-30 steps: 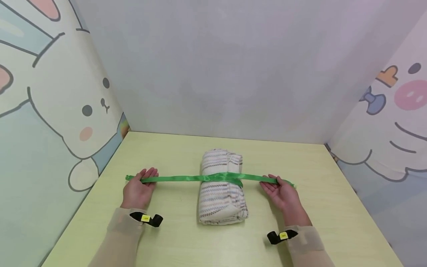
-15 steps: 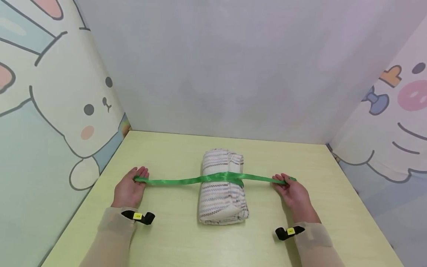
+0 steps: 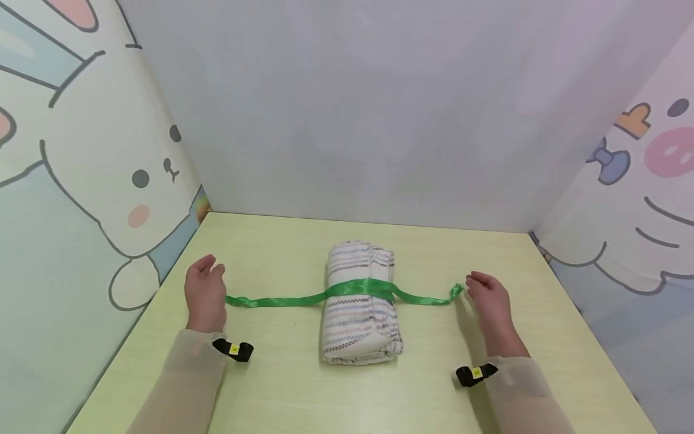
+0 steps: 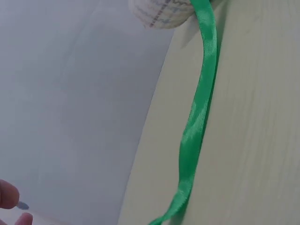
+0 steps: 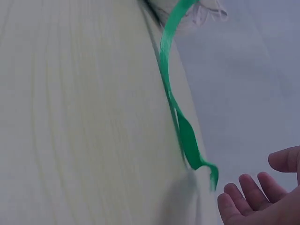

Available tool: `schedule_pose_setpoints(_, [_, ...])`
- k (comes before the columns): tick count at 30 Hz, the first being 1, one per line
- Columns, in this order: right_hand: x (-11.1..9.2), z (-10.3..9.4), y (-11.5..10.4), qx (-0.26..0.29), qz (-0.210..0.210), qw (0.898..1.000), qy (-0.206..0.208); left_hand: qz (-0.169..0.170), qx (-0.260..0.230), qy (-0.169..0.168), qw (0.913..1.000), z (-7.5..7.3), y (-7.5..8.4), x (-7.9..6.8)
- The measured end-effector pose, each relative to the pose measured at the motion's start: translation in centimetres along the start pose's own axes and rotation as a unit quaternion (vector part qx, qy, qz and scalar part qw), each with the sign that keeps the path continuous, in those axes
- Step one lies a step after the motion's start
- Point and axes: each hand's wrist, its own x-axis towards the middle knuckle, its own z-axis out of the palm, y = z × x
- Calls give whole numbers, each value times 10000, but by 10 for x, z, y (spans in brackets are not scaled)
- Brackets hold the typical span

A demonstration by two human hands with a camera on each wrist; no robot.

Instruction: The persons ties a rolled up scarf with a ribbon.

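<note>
A folded striped cloth [image 3: 347, 331] lies in the middle of the table, with a green ribbon [image 3: 355, 287] around its waist. The ribbon's two tails stretch out sideways over the tabletop. My left hand [image 3: 206, 295] is beside the left tail, holding nothing; in the left wrist view only its fingertips [image 4: 8, 194] show, apart from the ribbon [image 4: 194, 136]. On the other side, my right hand [image 3: 490, 304] hovers just past the crumpled right end of the ribbon. The right wrist view shows its fingers [image 5: 253, 192] loosely bent and apart from the ribbon [image 5: 187, 136].
The pale yellow table [image 3: 282, 392] meets a plain grey-white backdrop [image 3: 347, 120] at its back edge. Side panels with a cartoon rabbit [image 3: 119, 150] on the left and a cartoon pig-like figure [image 3: 650, 211] on the right flank it. Each wrist wears a small black camera strap.
Both hands have moved outward and let go of the ribbon's ends. The tails, pulled straight before, now sag onto the table in loose curves. The cloth has stayed in place.
</note>
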Motion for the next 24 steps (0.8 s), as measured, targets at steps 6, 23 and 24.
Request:
schedule_pose_setpoints(6, [-26,32,-24,-835,-866,9915,-502,642,870,-1276,9859,26,8,-20])
schedule_pose_setpoints(23, [-58,115,-34,-2018,-2524,9294,-1784,1694,2144,-3855,8813,99,0,-58])
schedule_pose_setpoints(24, [-59,117,-36,-2101,-2627,9237,-1834,1785,2247,-3909,8746,101,1,-60])
